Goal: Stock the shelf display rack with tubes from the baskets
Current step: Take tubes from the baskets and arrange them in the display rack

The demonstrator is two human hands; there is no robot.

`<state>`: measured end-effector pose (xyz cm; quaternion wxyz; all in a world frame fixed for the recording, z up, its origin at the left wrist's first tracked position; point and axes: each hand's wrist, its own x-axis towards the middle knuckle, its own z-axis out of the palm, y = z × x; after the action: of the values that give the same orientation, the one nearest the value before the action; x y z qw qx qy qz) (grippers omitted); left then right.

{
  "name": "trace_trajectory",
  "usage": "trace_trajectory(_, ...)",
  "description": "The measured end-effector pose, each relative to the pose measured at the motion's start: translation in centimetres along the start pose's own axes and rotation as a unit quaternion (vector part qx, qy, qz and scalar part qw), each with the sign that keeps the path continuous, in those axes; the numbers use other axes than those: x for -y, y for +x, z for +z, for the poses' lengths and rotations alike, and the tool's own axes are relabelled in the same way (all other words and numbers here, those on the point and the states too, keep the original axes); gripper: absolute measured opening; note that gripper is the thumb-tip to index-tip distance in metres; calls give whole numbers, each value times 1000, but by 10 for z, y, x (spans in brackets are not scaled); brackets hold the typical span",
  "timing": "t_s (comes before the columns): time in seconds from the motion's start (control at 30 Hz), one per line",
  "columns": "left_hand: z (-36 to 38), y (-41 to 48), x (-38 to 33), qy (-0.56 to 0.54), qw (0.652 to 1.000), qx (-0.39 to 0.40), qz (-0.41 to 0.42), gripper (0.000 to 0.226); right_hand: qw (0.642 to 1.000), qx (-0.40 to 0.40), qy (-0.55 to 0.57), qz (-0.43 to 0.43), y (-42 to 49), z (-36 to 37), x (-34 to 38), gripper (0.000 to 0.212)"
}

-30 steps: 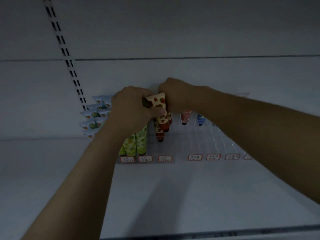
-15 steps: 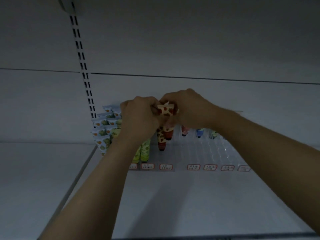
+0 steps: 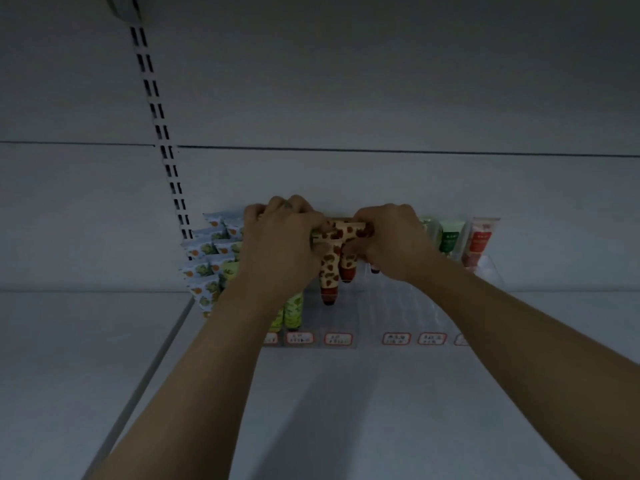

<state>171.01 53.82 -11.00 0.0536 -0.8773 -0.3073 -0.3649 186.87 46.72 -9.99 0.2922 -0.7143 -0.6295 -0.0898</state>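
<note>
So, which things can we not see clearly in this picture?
Head view only.
Labels: text too small and blurred to read.
Spotted tubes: tops covered by the left hand and right hand, count unclear.
Green tubes: upper parts behind the left forearm.
Baskets: outside the frame.

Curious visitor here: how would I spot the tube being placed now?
Find the clear display rack at the back of the shelf. Right of the green tubes, the spotted tube stands cap down, its top in the grip of left hand and right hand. Unlike its green neighbours, it is cream with red blotches, frontmost in its lane.
</note>
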Motion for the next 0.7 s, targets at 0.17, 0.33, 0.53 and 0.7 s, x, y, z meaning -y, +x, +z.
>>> trace_trajectory(0.17,3,-2,0,3,1000,-3,-1,10,999,-23,-44,-4,4,9,-1,17)
trace_trajectory(0.33,3,-4,2,-10,1000,0,-4,27,998,-65,0,25,-6,14,2,15)
trace_trajectory(0.53,3,-5,2,5,1000,16,-23,34,998,-32,-44,24,3,15,8,11)
trace_trajectory(0.7,3,-7,1,15,999,25,-20,35,996,-69,-34,42,0,28,10,20)
